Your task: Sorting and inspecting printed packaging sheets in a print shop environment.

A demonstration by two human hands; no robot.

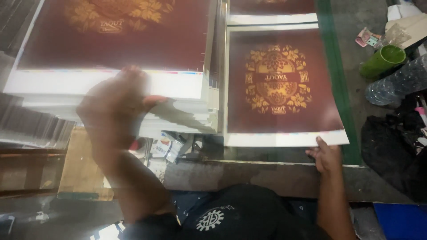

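Observation:
My left hand (116, 109) is blurred by motion in front of a tall stack of printed sheets (147, 91), fingers apart, thumb near the stack's white front edge; it holds nothing that I can make out. Each sheet is dark maroon with a gold floral emblem and a white margin. My right hand (325, 155) grips the near right corner of a single maroon printed sheet (280, 84) that lies flat on the work surface to the right of the stack.
A green strip (338, 80) runs along the sheet's right side. Further right lie a green cup (382, 60), a clear plastic bottle (396, 82) and a black bag (391, 146). Another printed sheet (271, 11) sits behind. Small packets (167, 146) lie below the stack.

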